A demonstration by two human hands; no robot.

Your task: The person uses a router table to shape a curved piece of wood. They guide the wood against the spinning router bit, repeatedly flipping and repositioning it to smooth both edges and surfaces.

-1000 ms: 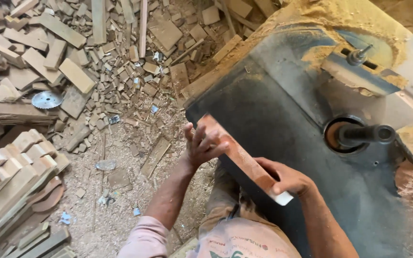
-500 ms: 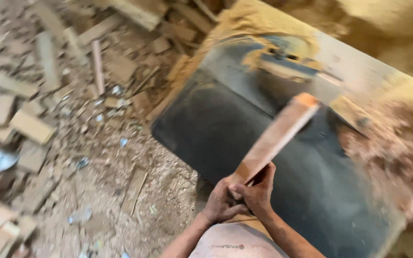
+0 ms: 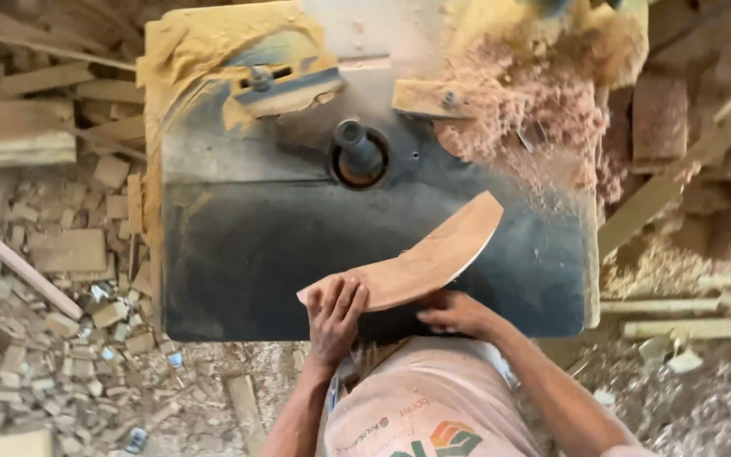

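A curved, flat piece of brown wood (image 3: 420, 254) lies on the dark metal machine table (image 3: 247, 245). My left hand (image 3: 334, 313) presses down on its near left end with fingers spread over the top. At the lower edge of the piece, near the middle, my right hand (image 3: 458, 311) grips it from the near side. The far end of the wood points up and right, toward a heap of shavings. A vertical cutter spindle (image 3: 357, 152) stands in a round hole beyond the wood, apart from it.
Pink-brown sawdust and shavings (image 3: 535, 110) pile on the table's far right. Two small fence blocks (image 3: 285, 89) (image 3: 429, 97) sit behind the spindle. Offcuts and wood scraps (image 3: 61, 271) cover the floor at left; planks (image 3: 678, 305) lie at right.
The view has swung over the machine table. The wood, held up at an angle by both hands close together, now lies flat on the table with my hands spread along its near edge.
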